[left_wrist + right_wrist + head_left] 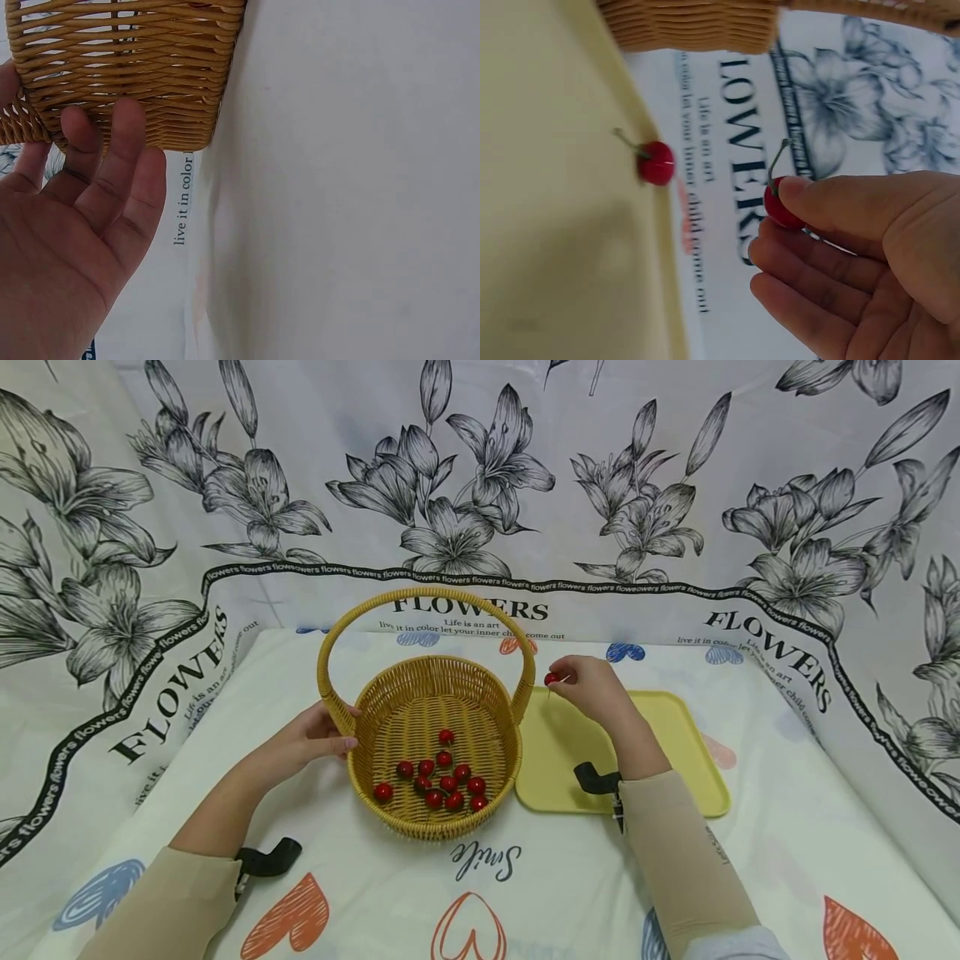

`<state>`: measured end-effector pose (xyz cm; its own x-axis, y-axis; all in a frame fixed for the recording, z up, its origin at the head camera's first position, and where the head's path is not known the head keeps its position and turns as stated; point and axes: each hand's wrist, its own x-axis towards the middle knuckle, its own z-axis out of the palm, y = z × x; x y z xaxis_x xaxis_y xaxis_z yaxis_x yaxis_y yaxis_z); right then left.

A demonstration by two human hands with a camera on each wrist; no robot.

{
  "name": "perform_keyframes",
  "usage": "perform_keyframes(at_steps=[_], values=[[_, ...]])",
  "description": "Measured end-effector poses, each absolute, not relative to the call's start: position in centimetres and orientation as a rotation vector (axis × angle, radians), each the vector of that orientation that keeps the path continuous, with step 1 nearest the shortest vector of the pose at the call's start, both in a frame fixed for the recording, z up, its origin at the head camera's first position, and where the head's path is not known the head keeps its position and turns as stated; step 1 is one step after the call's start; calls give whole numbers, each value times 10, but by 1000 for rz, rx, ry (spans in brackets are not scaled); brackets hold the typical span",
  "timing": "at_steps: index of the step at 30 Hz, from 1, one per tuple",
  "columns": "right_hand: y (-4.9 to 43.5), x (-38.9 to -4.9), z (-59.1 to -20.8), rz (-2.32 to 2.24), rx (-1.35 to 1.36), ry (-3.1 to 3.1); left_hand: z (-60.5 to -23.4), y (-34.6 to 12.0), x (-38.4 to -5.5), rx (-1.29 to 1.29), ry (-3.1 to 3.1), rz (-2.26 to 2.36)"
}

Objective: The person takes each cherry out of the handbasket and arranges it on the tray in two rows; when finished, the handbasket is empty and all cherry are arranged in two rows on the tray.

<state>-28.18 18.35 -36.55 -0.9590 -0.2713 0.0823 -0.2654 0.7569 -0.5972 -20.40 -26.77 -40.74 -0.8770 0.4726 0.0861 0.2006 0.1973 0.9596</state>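
Saw at far left a white backdrop (495, 547) printed with black flowers and lettering, stretching behind everything to the far right. Came next to a beige left sleeve (161, 910) with a black left camera (270, 860) strapped at its cuff, then to the left grip (307, 739), a bare hand at the left side of the basket (435, 830). Held the basket there by the foot of its handle, with thumb and fingers about the rim and the other fingers loosely bent beside the outer wall. Found the basket upright on a white cloth (360, 902) printed with hearts, with its tall handle arching over the opening. Counted inside about a dozen red cherries (448, 783), mostly bunched toward the near side, with one lying apart at the left. Saw just right of the basket a yellow tray (555, 760), flat on the cloth, with the right grip (592, 689) over its far left part. Pinched a held cherry (784, 202) there between thumb and fingers, narrow about the fruit, with its green stem showing. Made out in the right wrist view a second cherry (656, 163), blurred, at the tray's edge and apart from the pinched one; could not tell rim from inner side as its exact resting place. Ended with a beige right sleeve (682, 860) and a black right camera (596, 779).
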Motion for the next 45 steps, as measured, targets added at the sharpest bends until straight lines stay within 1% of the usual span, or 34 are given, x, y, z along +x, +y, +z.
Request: perform_keyframes(at_steps=[12, 19, 35, 41, 45], values=[[173, -301, -413, -837, -497, 2978, -407, -268, -203, 664, 2237, 1749], [173, -301, -421, -886, -459, 2982, -408, -268, -205, 678, 2230, 1752], [174, -299, -411, -917, -394, 2943, -409, -268, -204, 661, 2249, 1749], [179, -296, -399, -892, -380, 2939, -409, -268, -204, 661, 2255, 1746], [185, -290, -382, -950, -381, 2941, -409, -268, -204, 661, 2256, 1745]])
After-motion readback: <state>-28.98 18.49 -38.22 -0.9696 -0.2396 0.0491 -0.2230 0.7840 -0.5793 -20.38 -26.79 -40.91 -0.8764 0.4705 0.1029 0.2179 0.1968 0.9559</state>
